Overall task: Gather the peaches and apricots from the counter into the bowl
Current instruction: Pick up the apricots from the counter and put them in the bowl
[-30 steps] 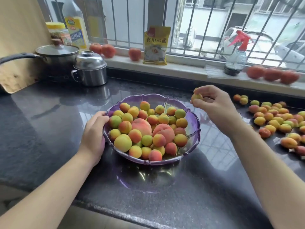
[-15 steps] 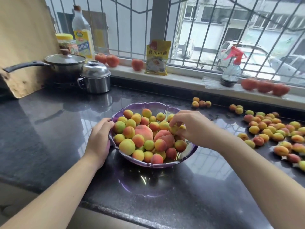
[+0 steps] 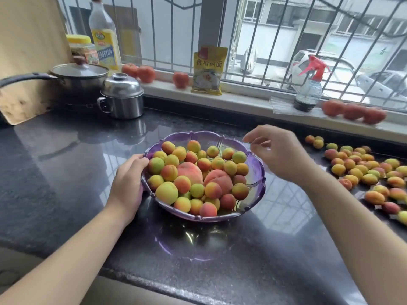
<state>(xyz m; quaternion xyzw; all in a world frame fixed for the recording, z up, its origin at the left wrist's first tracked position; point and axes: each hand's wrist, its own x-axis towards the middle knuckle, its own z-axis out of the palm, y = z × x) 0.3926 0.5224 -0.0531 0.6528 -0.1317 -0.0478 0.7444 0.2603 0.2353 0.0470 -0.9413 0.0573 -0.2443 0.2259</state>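
Counter (image 3: 66,172) left of bowl (image 3: 256,172) bare, open to reach. Right side crowded w/ loose fruit (image 3: 361,170). Back-left blocked by pot (image 3: 81,82) & steel tin (image 3: 122,100). Spray bottle (image 3: 308,93), packet (image 3: 208,71) line the sill.

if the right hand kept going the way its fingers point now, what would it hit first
The right hand is open and empty, with its fingers pointing left across the far rim of the purple bowl. It seems to hover above that rim, so it would probably pass over it; depth is unclear from one view.
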